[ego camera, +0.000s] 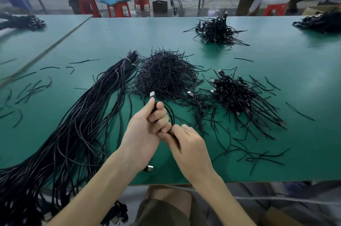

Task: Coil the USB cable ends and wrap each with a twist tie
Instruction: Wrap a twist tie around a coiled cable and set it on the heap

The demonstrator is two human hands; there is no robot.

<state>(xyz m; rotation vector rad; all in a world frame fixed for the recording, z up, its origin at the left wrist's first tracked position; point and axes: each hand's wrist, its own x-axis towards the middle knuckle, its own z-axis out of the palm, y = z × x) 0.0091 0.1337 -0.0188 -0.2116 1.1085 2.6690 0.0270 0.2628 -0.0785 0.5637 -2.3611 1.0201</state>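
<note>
My left hand [145, 129] grips a black USB cable just below its silver plug [152, 94], which points up and away. A loop of that cable [170, 113] arcs to the right of my fingers. My right hand [186, 142] pinches the cable right beside the left fingers, low on the loop. A heap of black twist ties [166, 74] lies just beyond my hands. To the right sits a pile of coiled, tied cables [232, 94]. A thick bundle of long loose cables [79, 124] runs down the left and over the table's front edge.
The green table [304, 133] carries stray twist ties on both sides. Another tied-cable pile [219, 30] sits farther back, more piles [321, 22] at the far right and far left. A loose USB plug [149, 168] lies under my left wrist. Stools and a seated person are beyond.
</note>
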